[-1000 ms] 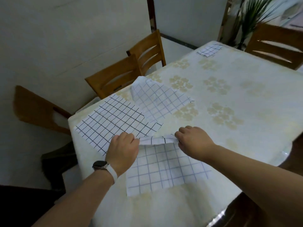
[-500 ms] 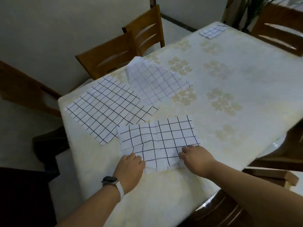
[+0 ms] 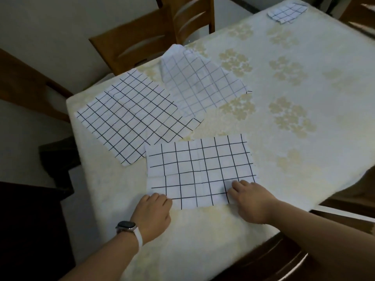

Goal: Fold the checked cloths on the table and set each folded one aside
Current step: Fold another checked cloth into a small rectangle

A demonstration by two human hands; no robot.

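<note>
Cloth (image 3: 200,169), doubled over, lying by the near edge of the table (image 3: 304,102). Left hand (image 3: 153,211) and right hand (image 3: 249,201) each pinch a near corner, fingers curled on the fabric. Likely risks: the layers sit slightly askew (a step shows at the left side), so a second fold would probably set the skew. A pull toward the edge could drag it off. Its far-left corner lies just beside a flat cloth (image 3: 129,118) and may snag it.

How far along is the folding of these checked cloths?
One small folded cloth sits at the far corner, apparently done. The left hand and right hand hold the near cloth, folded over once. Beyond it, the left cloth and the middle cloth lie unfolded.
</note>
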